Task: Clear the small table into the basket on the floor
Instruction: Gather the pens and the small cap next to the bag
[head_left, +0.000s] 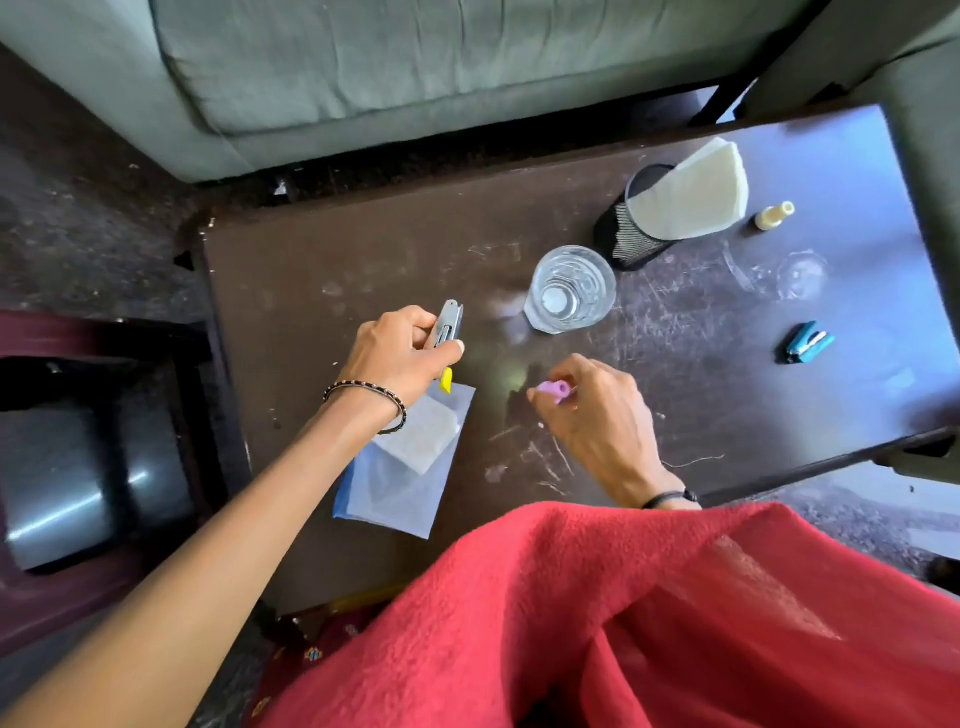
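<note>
My left hand (400, 358) is shut on a silver utility knife (448, 322) with a yellow end (446, 381), held just above the dark brown small table (322, 270). My right hand (597, 410) pinches a small purple piece (553, 389) close to the tabletop. Under my left wrist lies a blue plastic pouch (400, 483) with a white pad inside. Further back stand a clear glass (569, 291) and a black mesh cup (631, 228) holding white paper (701, 197). A small yellow bottle (774, 215) and a blue mini stapler (808, 343) lie at the right. The dark basket (67, 467) sits on the floor at the left.
A grey sofa (415, 67) runs along the far side of the table. My red garment (623, 623) covers the near edge. A thin thread (696, 461) lies near the table's front right edge. Clear plastic scraps (800, 273) rest at the right.
</note>
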